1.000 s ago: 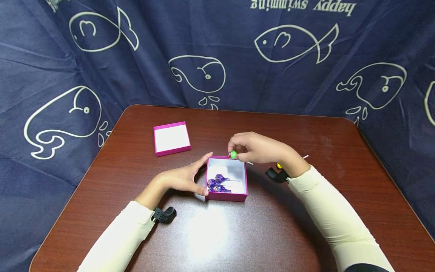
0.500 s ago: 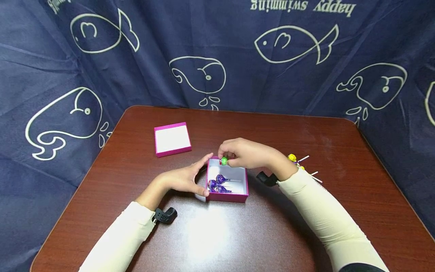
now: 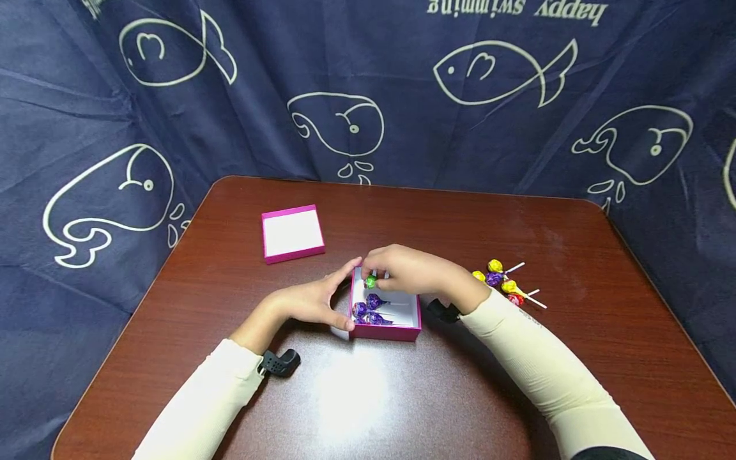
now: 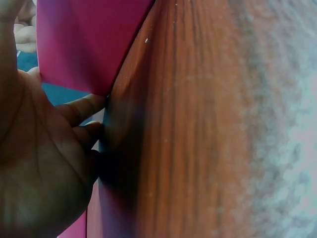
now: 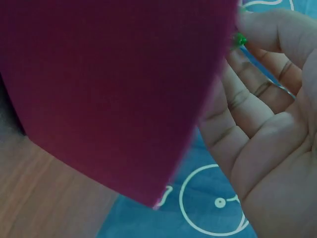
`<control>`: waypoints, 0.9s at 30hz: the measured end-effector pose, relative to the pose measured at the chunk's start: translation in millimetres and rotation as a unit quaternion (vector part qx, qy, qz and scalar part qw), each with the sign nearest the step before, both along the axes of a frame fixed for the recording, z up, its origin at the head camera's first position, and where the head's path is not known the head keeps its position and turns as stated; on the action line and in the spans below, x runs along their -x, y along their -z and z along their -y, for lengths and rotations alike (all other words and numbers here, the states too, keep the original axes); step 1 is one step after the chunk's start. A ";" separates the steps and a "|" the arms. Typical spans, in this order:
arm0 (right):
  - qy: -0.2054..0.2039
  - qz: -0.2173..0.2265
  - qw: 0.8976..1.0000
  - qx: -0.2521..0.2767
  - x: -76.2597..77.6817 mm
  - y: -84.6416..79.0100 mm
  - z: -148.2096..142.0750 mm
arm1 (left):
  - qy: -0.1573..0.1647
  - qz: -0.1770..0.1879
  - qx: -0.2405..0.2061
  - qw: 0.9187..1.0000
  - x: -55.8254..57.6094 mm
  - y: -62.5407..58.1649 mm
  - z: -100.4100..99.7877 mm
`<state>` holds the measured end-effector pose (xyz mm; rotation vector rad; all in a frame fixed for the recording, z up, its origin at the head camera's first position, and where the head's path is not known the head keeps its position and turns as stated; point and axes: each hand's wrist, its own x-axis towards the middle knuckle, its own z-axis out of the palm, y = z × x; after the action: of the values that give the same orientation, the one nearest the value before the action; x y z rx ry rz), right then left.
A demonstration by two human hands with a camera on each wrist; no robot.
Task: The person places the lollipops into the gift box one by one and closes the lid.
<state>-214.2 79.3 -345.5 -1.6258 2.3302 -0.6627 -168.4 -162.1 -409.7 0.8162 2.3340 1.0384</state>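
The left hand point(image 3: 309, 301) is splayed wide while the right hand point(image 3: 405, 269) pinches downward

A dark blue cloth point(image 3: 397, 76) hangs creased behind the surface point(image 3: 454, 396), wrapping round both sides of it. I can see two fish in white outline, one upper left point(image 3: 163, 51) and one upper right point(image 3: 489, 73), both heading left. Lower down float three whales, one at the left point(image 3: 109, 198), one near the middle point(image 3: 339, 121), one at the right point(image 3: 644, 144), each with little droplets beside it. The lettering point(image 3: 514, 7) "happy swimming" runs upside down along the top. The surface is reddish-brown and wood-grained, its far corners rounded, with a white glare point(image 3: 353, 396) toward the front.
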 end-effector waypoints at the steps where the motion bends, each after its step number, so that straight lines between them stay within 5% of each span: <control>1: 0.001 -0.001 1.000 -0.001 -0.3 1.0 0.5 | 0.000 -0.001 0.001 1.000 0.0 -0.5 -0.1; 27: 0.003 -0.093 0.995 -0.026 -3.5 29.0 16.2 | 0.004 0.001 -0.008 1.000 -1.6 -2.8 -0.1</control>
<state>-210.6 63.1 -374.6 -1.7250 2.4585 -0.4648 -166.8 -162.0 -406.9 0.8290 2.3220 1.0558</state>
